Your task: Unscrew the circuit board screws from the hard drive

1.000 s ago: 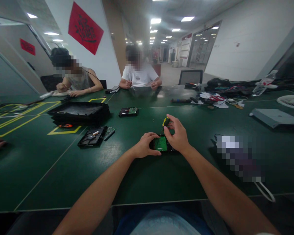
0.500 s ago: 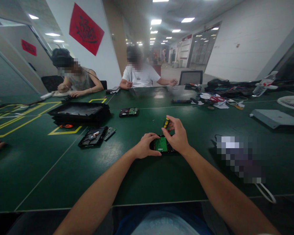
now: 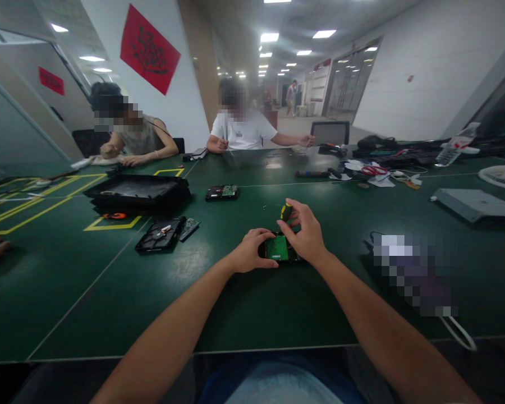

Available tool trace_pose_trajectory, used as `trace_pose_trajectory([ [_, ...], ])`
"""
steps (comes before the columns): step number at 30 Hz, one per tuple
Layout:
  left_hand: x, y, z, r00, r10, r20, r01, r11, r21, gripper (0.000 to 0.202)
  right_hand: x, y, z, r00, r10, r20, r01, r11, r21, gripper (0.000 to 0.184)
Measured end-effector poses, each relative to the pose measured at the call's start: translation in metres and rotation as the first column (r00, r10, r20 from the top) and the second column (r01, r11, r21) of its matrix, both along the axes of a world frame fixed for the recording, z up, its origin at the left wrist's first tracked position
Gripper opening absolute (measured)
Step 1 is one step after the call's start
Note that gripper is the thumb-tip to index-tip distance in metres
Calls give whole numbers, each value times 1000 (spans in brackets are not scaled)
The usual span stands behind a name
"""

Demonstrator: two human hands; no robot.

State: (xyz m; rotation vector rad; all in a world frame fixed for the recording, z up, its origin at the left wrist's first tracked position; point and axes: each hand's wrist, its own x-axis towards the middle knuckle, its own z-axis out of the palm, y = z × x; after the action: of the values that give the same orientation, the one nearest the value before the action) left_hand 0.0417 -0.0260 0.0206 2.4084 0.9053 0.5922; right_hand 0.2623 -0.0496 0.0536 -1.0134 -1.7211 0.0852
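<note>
A hard drive (image 3: 277, 248) with a green circuit board facing up lies on the green table in front of me. My left hand (image 3: 255, 251) grips its left end, thumb along the near edge and fingers along the far edge. Above the drive's right part, my right hand (image 3: 303, 230) pinches the yellow and black handle of a small screwdriver (image 3: 285, 211). The handle stands nearly upright; its shaft and tip are hidden behind my fingers. A few tiny screws (image 3: 265, 207) lie on the table just beyond the drive.
Another hard drive (image 3: 222, 192) lies farther back. To the left are an opened drive (image 3: 160, 234), a loose circuit board (image 3: 189, 229) and a black tray (image 3: 138, 193). On the right sit a grey metal box (image 3: 476, 203) and a blurred-out object (image 3: 412, 275). Two people sit across the table.
My hands stay at the drive, and the screwdriver handle looks slightly turned. Across the table, a person's hand has shifted a little to the right.
</note>
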Motion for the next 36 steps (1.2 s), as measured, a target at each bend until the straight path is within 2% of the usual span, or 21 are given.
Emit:
trace_pose_trajectory([
  [7, 0, -1, 2, 1000, 4, 8, -4, 1000, -8, 86, -1, -2, 0, 998, 56, -7, -56, 998, -35, 62],
  [17, -1, -2, 5, 1000, 3, -7, -3, 999, -47, 87, 0, -2, 2, 999, -5, 36, 5, 1000, -4, 59],
  [24, 0, 0, 2, 1000, 1, -3, -1, 1000, -16, 88, -3, -3, 2, 996, 88, -1, -88, 994, -61, 64],
  [29, 0, -2, 4, 1000, -1, -12, 1, 1000, -20, 87, -3, -5, 4, 998, 52, 47, -50, 998, -42, 61],
  [36, 0, -1, 3, 1000, 1, -9, -1, 1000, -16, 88, -4, -6, 4, 996, 73, 53, -71, 997, -38, 64],
])
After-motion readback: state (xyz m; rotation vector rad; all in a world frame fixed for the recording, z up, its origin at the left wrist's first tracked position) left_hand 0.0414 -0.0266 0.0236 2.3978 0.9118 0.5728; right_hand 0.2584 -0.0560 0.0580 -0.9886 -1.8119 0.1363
